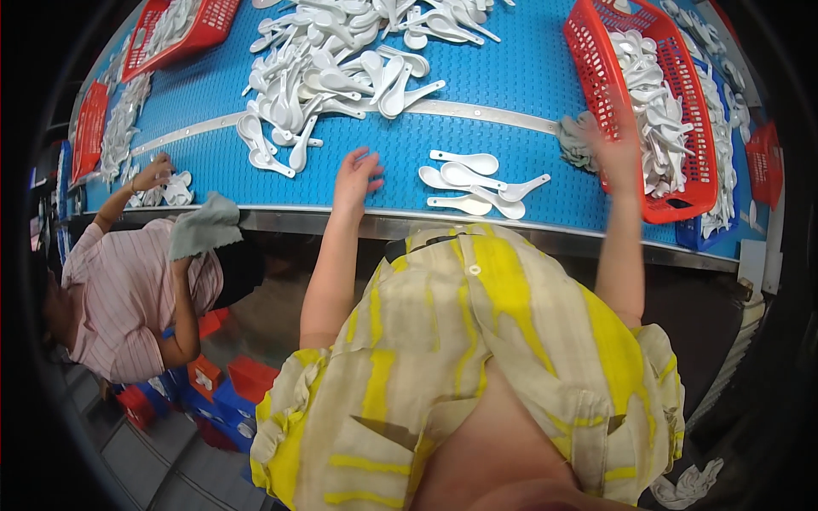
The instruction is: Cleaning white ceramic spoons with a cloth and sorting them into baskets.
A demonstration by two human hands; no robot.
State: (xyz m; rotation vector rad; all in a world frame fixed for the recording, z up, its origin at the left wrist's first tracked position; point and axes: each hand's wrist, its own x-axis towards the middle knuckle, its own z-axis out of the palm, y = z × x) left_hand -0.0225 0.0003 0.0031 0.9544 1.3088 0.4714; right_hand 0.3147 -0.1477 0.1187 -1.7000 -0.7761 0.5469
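Observation:
My left hand (pixel 356 177) is over the blue surface with its fingers loosely apart, holding nothing. It is just below a big heap of white soup spoons (pixel 332 77). My right hand (pixel 615 153), smeared by motion, is at the near left wall of a red plastic basket (pixel 700 128) full of white spoons (pixel 654 111). Its fingers are too blurred to make out. A crumpled grey cloth (pixel 578 143) lies beside that hand, against the basket. Between my hands a small group of several white spoons (pixel 474 175) lies loose near the front edge.
At the left a co-worker in a striped top (pixel 128 298) holds a grey-green cloth (pixel 204 226), the other hand near spoons. Another red basket (pixel 181 34) stands at the far left. A blue basket (pixel 709 232) is under the right one. A metal rail (pixel 545 223) edges the blue surface.

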